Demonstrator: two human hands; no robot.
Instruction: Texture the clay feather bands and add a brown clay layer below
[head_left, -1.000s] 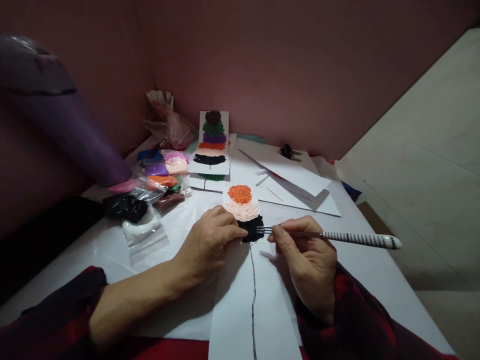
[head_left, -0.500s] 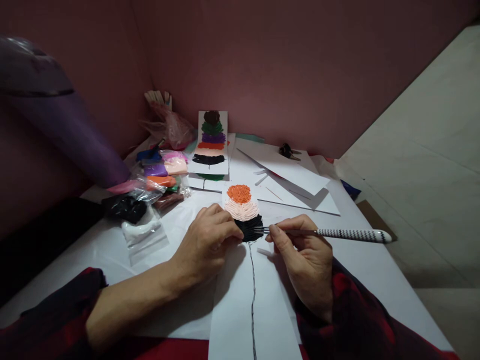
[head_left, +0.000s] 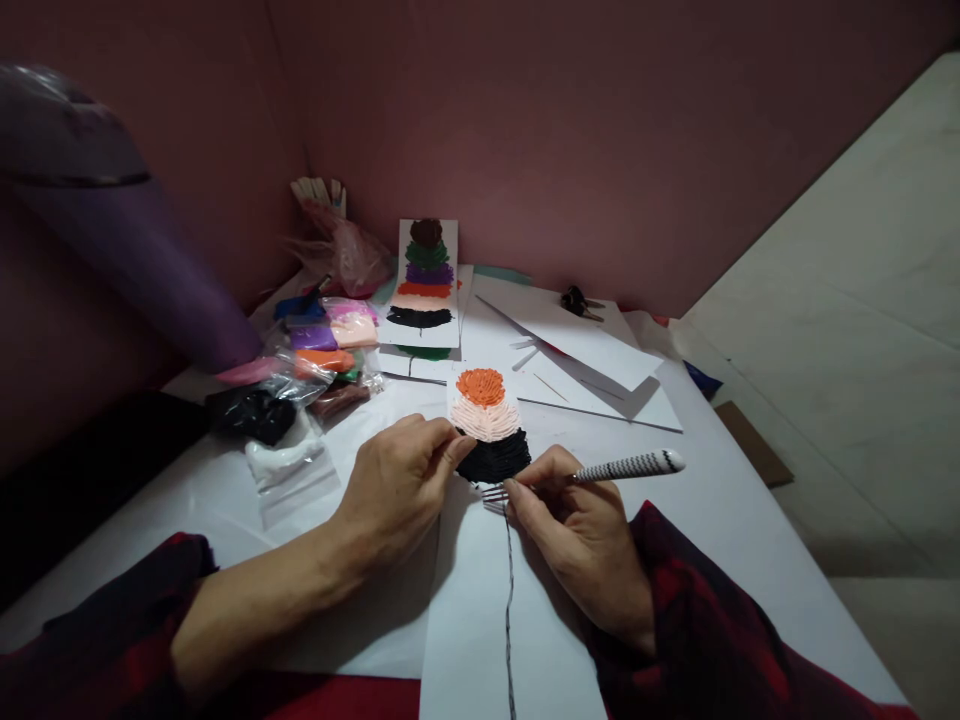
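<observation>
Fork dropped below clay, right hand gripping; left hand pinches paper; maroon wall.

Two hands, one fork, two clay-layered cards, one key bunch.

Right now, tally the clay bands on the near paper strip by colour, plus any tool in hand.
orange clay band: 1
peach clay band: 1
black clay band: 1
fork, held in the right hand: 1
Total: 4
</observation>
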